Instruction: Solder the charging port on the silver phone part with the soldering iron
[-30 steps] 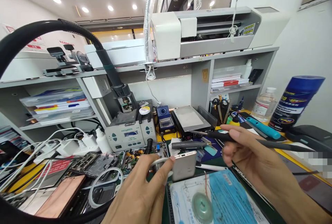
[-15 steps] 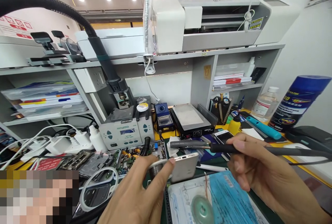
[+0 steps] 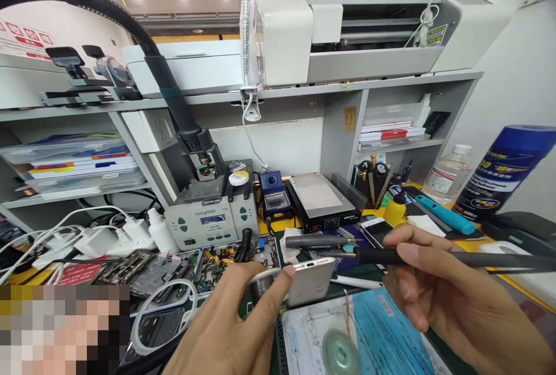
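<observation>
My left hand (image 3: 237,320) is closed around a silver smartphone (image 3: 310,283), fingertips at its edge. The phone is tilted, with its port and speaker holes facing up. A metal cylinder (image 3: 259,289) and a whitish band show beside the fingers, partly hidden. My right hand (image 3: 438,282) pinches a black pen-shaped tool (image 3: 377,256). Its thin metal tip points left, above the phone; I cannot make out its exact kind. Behind that tip lies a grey rod-like handle (image 3: 315,241). Under both hands is a blue-and-white mat (image 3: 386,328) bearing a round green disc (image 3: 341,353).
A rework station (image 3: 206,218), a small blue soldering unit (image 3: 274,195) and a flat heating plate (image 3: 324,201) stand behind. Circuit boards (image 3: 217,262) and white chargers (image 3: 95,241) crowd the left. A spray can (image 3: 499,178), a clear bottle (image 3: 447,175) and a yellow bottle (image 3: 394,210) stand right.
The black tool has shifted slightly right and down with my right hand, so its metal tip shows apart from the grey handle. The phone and my left hand have barely moved.
</observation>
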`<action>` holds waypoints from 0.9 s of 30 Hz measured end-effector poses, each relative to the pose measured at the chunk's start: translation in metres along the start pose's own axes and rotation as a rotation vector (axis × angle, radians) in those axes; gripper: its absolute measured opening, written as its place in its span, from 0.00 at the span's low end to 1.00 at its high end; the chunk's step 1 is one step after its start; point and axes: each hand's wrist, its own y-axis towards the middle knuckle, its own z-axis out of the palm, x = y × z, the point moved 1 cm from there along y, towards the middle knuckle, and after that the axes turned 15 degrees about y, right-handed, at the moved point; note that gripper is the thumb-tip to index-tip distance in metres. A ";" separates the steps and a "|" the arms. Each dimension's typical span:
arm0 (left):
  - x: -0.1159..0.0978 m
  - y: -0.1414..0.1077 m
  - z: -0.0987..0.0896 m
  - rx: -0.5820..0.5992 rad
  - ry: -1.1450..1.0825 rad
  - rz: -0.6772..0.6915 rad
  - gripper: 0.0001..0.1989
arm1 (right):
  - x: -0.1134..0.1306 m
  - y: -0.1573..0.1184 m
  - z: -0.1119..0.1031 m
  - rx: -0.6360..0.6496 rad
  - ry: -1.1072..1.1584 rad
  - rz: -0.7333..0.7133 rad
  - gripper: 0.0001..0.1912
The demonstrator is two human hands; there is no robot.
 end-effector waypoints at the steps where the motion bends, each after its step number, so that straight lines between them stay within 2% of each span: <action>1: 0.000 0.000 0.000 0.001 0.000 0.002 0.28 | 0.001 -0.001 -0.001 0.021 -0.018 0.008 0.07; 4: 0.001 -0.001 -0.001 0.007 -0.007 0.015 0.28 | 0.000 -0.005 -0.002 0.073 -0.127 -0.019 0.08; 10: -0.002 -0.002 0.001 0.020 0.018 -0.023 0.29 | -0.012 -0.017 0.003 -0.114 -0.371 -0.256 0.12; 16: 0.001 -0.005 0.004 0.015 0.037 0.031 0.30 | -0.016 -0.020 0.003 -0.131 -0.462 -0.297 0.13; 27: 0.001 -0.004 0.002 0.005 0.057 -0.005 0.31 | -0.017 -0.020 0.001 -0.102 -0.584 -0.397 0.12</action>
